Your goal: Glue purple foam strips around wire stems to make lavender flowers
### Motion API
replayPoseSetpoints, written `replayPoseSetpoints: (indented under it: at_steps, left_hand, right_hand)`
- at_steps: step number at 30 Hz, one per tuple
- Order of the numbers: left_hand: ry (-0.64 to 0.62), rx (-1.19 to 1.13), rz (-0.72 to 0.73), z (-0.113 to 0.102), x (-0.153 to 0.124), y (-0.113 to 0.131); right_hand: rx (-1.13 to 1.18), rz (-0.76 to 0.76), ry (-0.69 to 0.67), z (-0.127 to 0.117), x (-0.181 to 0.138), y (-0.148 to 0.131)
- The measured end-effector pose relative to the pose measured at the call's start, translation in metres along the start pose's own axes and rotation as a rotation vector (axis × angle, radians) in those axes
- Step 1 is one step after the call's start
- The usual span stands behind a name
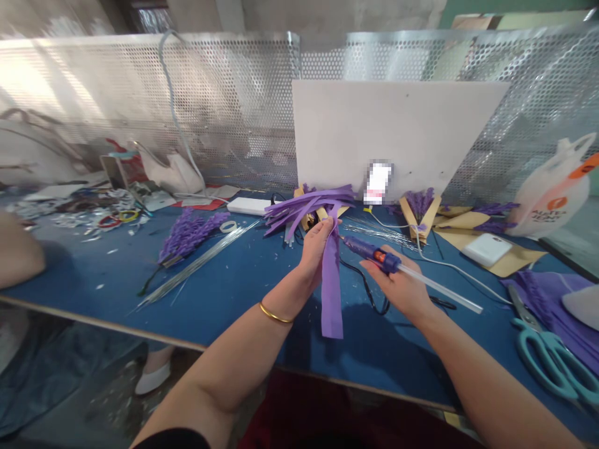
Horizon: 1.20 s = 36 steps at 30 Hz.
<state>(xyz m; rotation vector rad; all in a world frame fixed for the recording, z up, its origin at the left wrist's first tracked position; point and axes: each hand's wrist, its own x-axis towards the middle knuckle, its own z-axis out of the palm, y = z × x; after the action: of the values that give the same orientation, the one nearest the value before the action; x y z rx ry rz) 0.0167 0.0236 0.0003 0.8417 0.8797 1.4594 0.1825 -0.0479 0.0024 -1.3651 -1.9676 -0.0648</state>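
My left hand pinches the upper end of a long purple strip, which hangs down toward the table's front edge. Behind that hand lies a pile of narrow purple strips. My right hand is wrapped round a blue glue gun, with a clear glue stick sticking out of its back. The gun's nozzle points left, close beside the strip at my left fingertips; whether it touches cannot be made out. A black cord runs on the table below the gun.
Teal-handled scissors and purple material lie at the right. A bunch of purple flowers and thin wires lie left. A white board stands behind a phone. Another person's arm rests at far left.
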Motion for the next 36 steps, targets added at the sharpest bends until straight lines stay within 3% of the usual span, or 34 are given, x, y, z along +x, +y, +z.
replayPoseSetpoints:
  at_steps: [36]
  left_hand:
    - [0.031,-0.075,0.009,-0.0031,0.0040,0.0010]
  right_hand:
    - [-0.058,-0.038,-0.064,-0.0042,-0.0018,-0.0061]
